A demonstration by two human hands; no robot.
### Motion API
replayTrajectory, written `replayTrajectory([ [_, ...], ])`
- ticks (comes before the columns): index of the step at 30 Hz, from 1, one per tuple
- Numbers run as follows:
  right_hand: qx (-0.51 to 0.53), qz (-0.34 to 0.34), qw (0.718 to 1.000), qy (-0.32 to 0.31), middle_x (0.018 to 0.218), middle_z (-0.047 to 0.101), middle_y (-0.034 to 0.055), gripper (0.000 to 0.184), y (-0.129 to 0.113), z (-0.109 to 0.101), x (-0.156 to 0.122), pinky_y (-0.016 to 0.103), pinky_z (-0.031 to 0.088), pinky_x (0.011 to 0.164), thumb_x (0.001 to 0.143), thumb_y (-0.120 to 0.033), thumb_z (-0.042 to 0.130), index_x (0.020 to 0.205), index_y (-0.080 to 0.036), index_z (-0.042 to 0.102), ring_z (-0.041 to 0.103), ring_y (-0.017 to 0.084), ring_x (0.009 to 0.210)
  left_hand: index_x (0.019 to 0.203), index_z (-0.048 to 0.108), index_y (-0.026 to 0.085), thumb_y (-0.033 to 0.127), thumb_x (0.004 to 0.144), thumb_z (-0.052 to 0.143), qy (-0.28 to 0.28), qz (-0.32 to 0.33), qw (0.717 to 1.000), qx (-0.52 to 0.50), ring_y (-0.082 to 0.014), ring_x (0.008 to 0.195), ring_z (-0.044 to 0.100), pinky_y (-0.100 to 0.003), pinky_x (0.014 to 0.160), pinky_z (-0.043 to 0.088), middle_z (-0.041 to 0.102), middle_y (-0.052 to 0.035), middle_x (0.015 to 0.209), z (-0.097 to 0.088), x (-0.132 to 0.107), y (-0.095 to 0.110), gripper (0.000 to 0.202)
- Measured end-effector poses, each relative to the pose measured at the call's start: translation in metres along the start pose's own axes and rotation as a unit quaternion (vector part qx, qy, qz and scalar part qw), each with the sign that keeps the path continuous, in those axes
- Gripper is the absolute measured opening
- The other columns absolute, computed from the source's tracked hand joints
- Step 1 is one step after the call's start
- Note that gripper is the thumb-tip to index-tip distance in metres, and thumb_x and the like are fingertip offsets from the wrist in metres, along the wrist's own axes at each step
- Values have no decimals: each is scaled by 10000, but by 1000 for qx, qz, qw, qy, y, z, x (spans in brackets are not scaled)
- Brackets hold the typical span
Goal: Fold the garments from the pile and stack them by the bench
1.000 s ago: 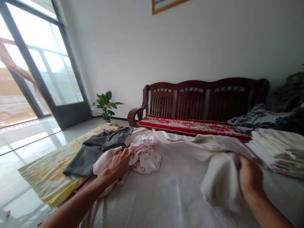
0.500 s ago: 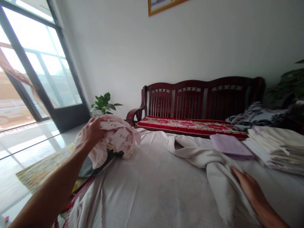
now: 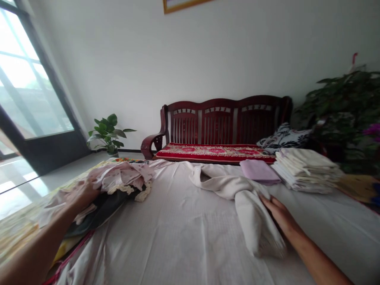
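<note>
My left hand (image 3: 84, 194) is closed on a pale pink garment (image 3: 118, 174) with cream frilled edging, low over a dark grey-green cloth (image 3: 101, 213). Its fingers are slightly blurred. At the right, my right hand (image 3: 277, 211) pinches the edge of an off-white garment (image 3: 246, 198), which lies bent and loosely bunched across the light sheet (image 3: 178, 237). One end of this garment reaches towards the far edge of the sheet; its other end hangs in folds beside my right wrist.
A folded lilac cloth (image 3: 259, 172) and a stack of folded white cloths (image 3: 305, 170) sit at the far right. Behind stands a dark red wooden bench (image 3: 215, 122) with a red patterned cover (image 3: 204, 151). Potted plants (image 3: 108, 132) flank it; a glass door is at left.
My left hand has lowered the pink garment and moved left, spreading it out over the dark cloth. My right hand still holds the off-white garment. The view has turned right.
</note>
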State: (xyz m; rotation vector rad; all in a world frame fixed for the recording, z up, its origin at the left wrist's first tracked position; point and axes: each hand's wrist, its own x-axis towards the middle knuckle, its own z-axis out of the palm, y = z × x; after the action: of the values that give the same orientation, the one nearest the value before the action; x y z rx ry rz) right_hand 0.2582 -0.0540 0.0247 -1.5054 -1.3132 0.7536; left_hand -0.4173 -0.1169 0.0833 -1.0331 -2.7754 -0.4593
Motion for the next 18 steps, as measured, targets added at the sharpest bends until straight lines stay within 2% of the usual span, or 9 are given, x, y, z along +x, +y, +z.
replayTrajectory([
  [2,45,5,998,-47,1122,765,114,557,0,-2,-3,365,534,939,727,-578,643,1118,-186,701,683,316,1111,1298,495,342,443,795,589,83,29,996,1,-342,1343,455,-535,1042,405,518,-55,1448,-5,-17,13,521],
  [4,69,-1,996,-63,1196,743,104,578,0,-3,-4,373,521,979,737,-554,667,1192,-197,672,660,307,1162,1356,429,401,353,851,488,170,125,977,-35,-312,1464,303,-549,1117,339,411,-4,1548,-5,-41,33,511],
  [7,69,-58,995,-44,1268,711,90,569,-11,1,-10,386,495,1028,797,-529,646,1261,-201,644,633,296,1205,1328,464,365,241,814,473,208,283,930,-111,-260,1464,317,-469,1197,285,419,17,1543,1,-79,73,529],
  [10,2,-171,982,-84,1295,692,68,495,-40,9,-32,393,472,1058,851,-473,625,1284,-234,658,619,283,1217,1276,548,256,222,806,466,163,379,895,-170,-261,1400,412,-422,1200,311,518,-49,1454,10,-109,114,478],
  [11,-30,-208,970,-126,1268,704,63,455,-51,12,-43,392,483,1041,860,-451,624,1265,-253,680,636,276,1184,1263,570,235,216,807,462,135,399,887,-188,-264,1373,445,-418,1188,333,541,-63,1430,14,-115,127,469],
  [13,-86,-265,917,-285,1173,734,61,380,-72,17,-65,381,506,998,849,-432,660,1184,-271,738,669,260,1090,1229,610,219,211,805,461,74,422,874,-228,-259,1314,509,-406,1155,380,585,-72,1381,23,-123,149,450],
  [15,-78,-243,891,-376,1114,746,60,352,-84,18,-77,362,520,954,891,-462,622,1144,-259,759,681,243,1040,1186,645,215,241,817,462,12,422,867,-265,-253,1241,578,-395,1107,430,637,-76,1308,35,-127,167,412],
  [16,-59,-213,901,-372,1083,751,67,379,-85,16,-78,354,526,927,916,-488,579,1143,-241,757,686,240,1019,1168,660,209,278,835,462,-20,415,865,-280,-254,1196,611,-391,1076,455,664,-82,1265,43,-128,175,393],
  [18,-34,-147,944,-292,1033,754,85,463,-77,9,-68,346,533,873,947,-527,488,1152,-200,743,691,241,970,1135,688,181,382,879,449,-79,407,859,-300,-267,1127,654,-393,1025,486,706,-105,1192,59,-131,191,403],
])
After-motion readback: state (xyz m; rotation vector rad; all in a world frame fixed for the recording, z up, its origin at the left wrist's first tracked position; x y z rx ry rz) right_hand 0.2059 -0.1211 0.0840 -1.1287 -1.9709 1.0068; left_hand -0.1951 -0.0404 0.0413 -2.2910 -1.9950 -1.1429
